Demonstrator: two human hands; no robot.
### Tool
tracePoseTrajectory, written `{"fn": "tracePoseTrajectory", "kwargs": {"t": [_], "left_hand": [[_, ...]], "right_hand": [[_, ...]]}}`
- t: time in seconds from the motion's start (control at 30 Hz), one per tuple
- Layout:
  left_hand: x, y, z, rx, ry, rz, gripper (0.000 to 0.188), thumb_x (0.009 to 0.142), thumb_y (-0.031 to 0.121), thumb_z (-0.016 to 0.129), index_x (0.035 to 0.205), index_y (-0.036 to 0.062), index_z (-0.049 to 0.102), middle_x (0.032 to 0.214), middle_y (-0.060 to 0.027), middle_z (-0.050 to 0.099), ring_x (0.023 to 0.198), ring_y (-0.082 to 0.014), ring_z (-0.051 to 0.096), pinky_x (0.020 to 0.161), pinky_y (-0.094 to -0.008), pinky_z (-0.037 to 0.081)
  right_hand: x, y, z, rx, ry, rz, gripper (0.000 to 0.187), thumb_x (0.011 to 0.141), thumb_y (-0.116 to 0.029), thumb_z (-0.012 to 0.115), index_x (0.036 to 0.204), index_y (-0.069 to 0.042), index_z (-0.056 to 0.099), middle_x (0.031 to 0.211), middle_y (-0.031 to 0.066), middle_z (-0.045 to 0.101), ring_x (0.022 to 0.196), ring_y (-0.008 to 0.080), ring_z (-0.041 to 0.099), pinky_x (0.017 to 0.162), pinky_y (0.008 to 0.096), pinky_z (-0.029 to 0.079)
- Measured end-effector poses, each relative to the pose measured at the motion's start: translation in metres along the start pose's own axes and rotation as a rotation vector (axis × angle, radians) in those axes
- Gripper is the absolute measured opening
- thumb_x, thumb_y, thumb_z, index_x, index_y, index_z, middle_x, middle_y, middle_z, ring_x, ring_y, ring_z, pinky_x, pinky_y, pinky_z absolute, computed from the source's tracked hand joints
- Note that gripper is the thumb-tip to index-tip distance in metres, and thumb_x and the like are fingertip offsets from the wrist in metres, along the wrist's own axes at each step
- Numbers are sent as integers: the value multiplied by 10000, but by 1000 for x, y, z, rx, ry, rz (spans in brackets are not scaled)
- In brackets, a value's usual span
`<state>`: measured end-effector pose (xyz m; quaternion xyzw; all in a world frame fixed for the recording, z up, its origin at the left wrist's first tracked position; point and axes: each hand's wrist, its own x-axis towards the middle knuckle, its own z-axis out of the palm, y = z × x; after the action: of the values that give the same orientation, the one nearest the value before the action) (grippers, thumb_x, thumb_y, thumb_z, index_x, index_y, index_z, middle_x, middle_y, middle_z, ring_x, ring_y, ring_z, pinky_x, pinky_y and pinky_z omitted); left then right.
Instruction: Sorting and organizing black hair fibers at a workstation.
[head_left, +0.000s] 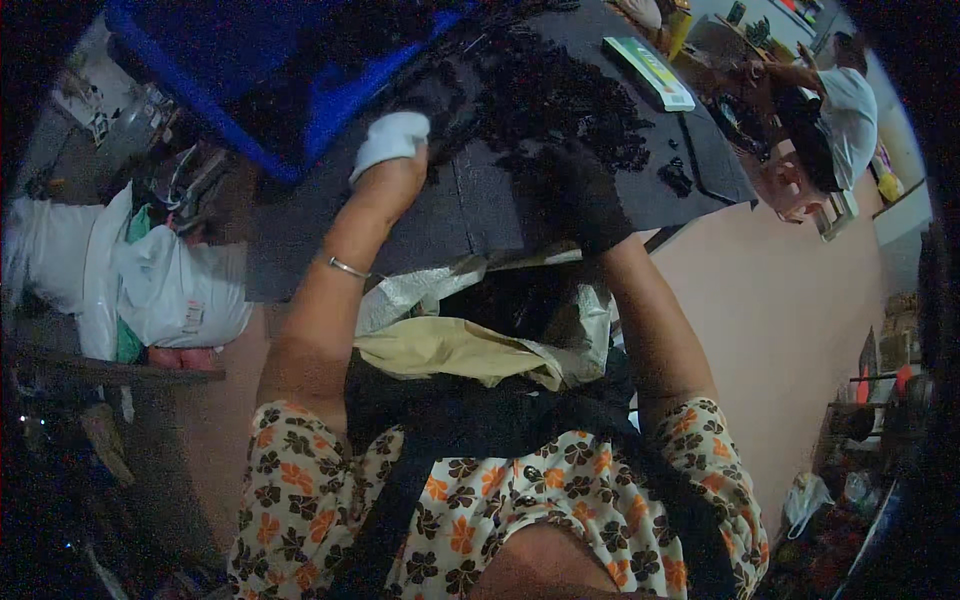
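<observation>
A dark table [430, 220] lies before me with a heap of small black pieces [580, 100] on it, too dark to name. My left hand [393, 145] is over the table's left part, beside the blue bin; white cloth or a white glove covers it and its fingers do not show. At the near edge of the heap, my right hand [592, 195] wears a black glove. Its fingers blend into the dark pieces, so whether they grip anything is hidden. Below the table's near edge, an open silvery bag [590, 330] with a yellowish flap [450, 348] sits against me.
A large blue bin [230, 125] stands at the far left. On the table's far right lie a green and white flat box [650, 75] and a thin black bent rod [705, 165]. Another person [850, 120] works beyond. White sacks [180, 285] are stacked at left.
</observation>
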<state>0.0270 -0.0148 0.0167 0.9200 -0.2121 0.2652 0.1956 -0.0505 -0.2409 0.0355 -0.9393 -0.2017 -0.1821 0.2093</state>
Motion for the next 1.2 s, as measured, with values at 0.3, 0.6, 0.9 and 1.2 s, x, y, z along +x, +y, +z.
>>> {"fn": "tracePoseTrajectory", "kwargs": {"t": [0.3, 0.6, 0.9, 1.2], "left_hand": [[-35, 29, -50, -1350, -98, -543, 241, 848, 12, 426, 1081, -3, 484, 997, -124, 565, 669, -212, 623, 510, -238, 482], [-73, 41, -61, -1713, -159, -663, 228, 849, 9, 427, 1068, -30, 481, 1026, -155, 557, 812, -262, 619, 601, -287, 525], [-82, 66, -62, -1255, -165, -442, 298, 811, -31, 512, 1107, -45, 473, 1058, -143, 540, 904, -210, 585, 728, -288, 510], [-89, 71, -72, -765, -204, -197, 315, 773, 2, 560, 1087, 20, 544, 1037, -104, 565, 896, -162, 548, 788, -266, 437]], "right_hand": [[-12, -6, 6, -5, 13, 131, 290, 754, -54, 506, 1028, -71, 596, 897, 152, 614, 822, 295, 594, 741, 373, 461], [-16, 10, 17, -48, 80, -82, 241, 743, -73, 547, 979, -55, 592, 873, 157, 604, 815, 284, 578, 720, 368, 466], [-33, -25, 10, 587, 87, -105, 306, 697, 40, 620, 992, -32, 580, 1017, 135, 563, 885, 234, 587, 713, 303, 479], [-40, -59, 10, 831, -36, 56, 227, 832, -128, 570, 1028, -13, 562, 774, 69, 621, 685, 149, 601, 619, 287, 492]]}}
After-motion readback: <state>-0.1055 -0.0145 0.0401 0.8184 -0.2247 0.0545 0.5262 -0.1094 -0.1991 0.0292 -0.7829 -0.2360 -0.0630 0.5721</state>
